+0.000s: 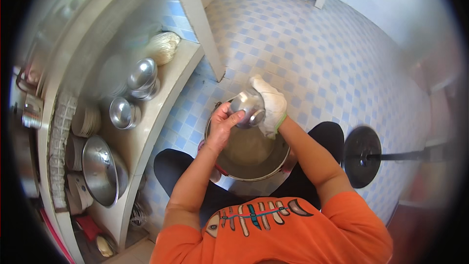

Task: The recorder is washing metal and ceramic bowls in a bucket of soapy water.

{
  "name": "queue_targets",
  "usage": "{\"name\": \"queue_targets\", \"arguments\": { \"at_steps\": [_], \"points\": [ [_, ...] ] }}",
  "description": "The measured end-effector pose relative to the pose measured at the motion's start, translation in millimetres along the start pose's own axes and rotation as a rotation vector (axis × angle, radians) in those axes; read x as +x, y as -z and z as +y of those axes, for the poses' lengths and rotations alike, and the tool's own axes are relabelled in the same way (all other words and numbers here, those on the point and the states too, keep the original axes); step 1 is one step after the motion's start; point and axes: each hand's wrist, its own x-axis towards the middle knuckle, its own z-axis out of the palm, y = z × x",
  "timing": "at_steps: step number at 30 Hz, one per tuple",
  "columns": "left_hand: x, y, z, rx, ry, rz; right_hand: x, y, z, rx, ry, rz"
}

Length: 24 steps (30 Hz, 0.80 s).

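My bare left hand grips a shiny metal bowl by its left side, the thumb pressed on its outer wall. The bowl is tipped, with its round foot facing me. On its right side lies my right hand in a whitish glove with a green cuff; its fingers are closed around the far side, partly hidden by the bowl. Both hands are above a large round metal basin between my knees. Cloudy liquid shows in the basin.
At left, a shelf holds metal bowls, a large metal basin and stacked dishes. A white post stands beyond it. A black round lid-like object with a bar is right of my knee, above the tiled floor.
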Motion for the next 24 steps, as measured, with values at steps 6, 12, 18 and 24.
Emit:
{"name": "queue_targets", "arguments": {
  "at_steps": [6,12,18,24],
  "points": [
    [-17.5,-10.2,19.7,-0.348,0.033,0.074,-16.9,-25.5,4.6,0.26,-0.159,0.093],
    [-85.0,8.3,113.2,0.403,-0.393,0.324,-8.4,-11.9,34.1,-0.322,-0.327,-0.027],
    [-169.5,108.3,197.7,1.691,-0.692,1.107,38.8,30.0,65.9,-0.385,-0.065,0.142],
    [-234.9,229.6,210.7,1.606,0.185,1.495,-4.7,-26.2,19.8,-0.275,-0.487,0.112]
  ]
}}
